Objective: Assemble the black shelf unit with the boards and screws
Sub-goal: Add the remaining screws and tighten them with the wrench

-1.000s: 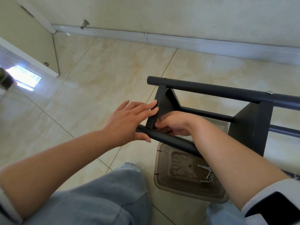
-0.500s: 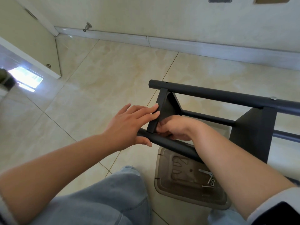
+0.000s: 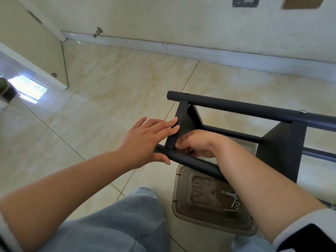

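The black shelf unit lies on its side on the tiled floor. Its far tube and near tube are joined by a narrow end board and a wider second board. My left hand presses straight fingers against the outer face of the end board, with the thumb under the near tube. Just behind that board, my right hand is curled over the near tube at the joint. What its fingertips pinch is hidden. Loose screws and washers lie in a beige tray.
The tray sits on the floor under the frame, between my knees in blue jeans. A white skirting board and wall run along the back. A door with a doorstop stands at the left.
The view has tilted up, so the frame and hands sit lower in the picture. Both hands keep their places on the end board and near tube.
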